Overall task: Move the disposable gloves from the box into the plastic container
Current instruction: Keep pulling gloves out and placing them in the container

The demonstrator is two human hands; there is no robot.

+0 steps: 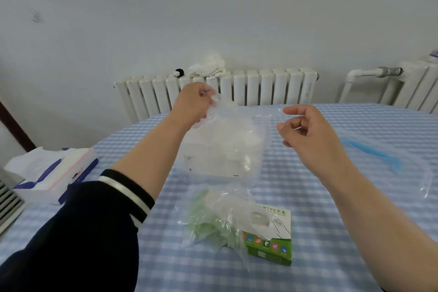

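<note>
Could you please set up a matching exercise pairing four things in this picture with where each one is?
Things:
1. green and white cardboard glove box
2. clear plastic glove sheet
3. white crumpled cloth
4. blue and white tissue pack

Places:
A. on the radiator
B. table's left edge
C. held up by the left hand
D. table, nearest the camera

Pairs: 1-D, 2-C, 3-A, 4-B

On my feed the only lettering I can read is "TPE" on the white top of the green glove box (270, 237), which lies near the front edge of the table (331, 256); the characters around it are too blurred for me to make out. A row of small coloured icons runs along the box's green side, unreadable. The white container (213, 159) mid-table carries tiny dark print and a red dot, too small for me to read.
</note>
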